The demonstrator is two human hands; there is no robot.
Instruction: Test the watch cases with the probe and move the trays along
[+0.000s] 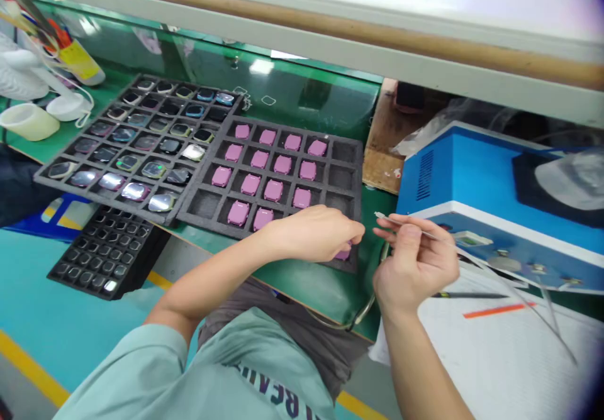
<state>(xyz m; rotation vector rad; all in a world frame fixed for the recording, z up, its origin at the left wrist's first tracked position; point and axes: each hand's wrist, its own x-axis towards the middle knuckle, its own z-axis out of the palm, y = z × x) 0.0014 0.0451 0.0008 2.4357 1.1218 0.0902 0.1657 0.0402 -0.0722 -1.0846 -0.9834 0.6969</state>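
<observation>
**A:** You're live, LH (311, 234) low over the bottom-right corner of the black foam tray (340, 164), fingertips down on a pink pc (343, 254). It's mostly hidden under them, so can't tell if you've actually pinched it.

**B:** RH (415, 263) just beside it, thumb and fingers shut on slim metal tweezers (384, 217), tip pointing toward LH. Hands apart, but only by a little.

**A:** Those pink pcs look small and light, rounded-square, each in its own foam cell, and prob a bit soft. Can't confirm from here. I'd say take them by the side edges, not the face.

**B:** Agreed. Next tray along (43, 180) has glossy rounded faces (134, 190), likely slippery and fragile, so rims only there.

**A:** Room check: both trays sit on the green worktop (306, 288), w/ a blue machine (453, 181) on your right and a white paper sheet (495, 351) below it, black pen (467, 295) lying on top. Smaller black tray (106, 253) is down at lower left, past the worktop edge, over the teal floor (42, 294).
</observation>
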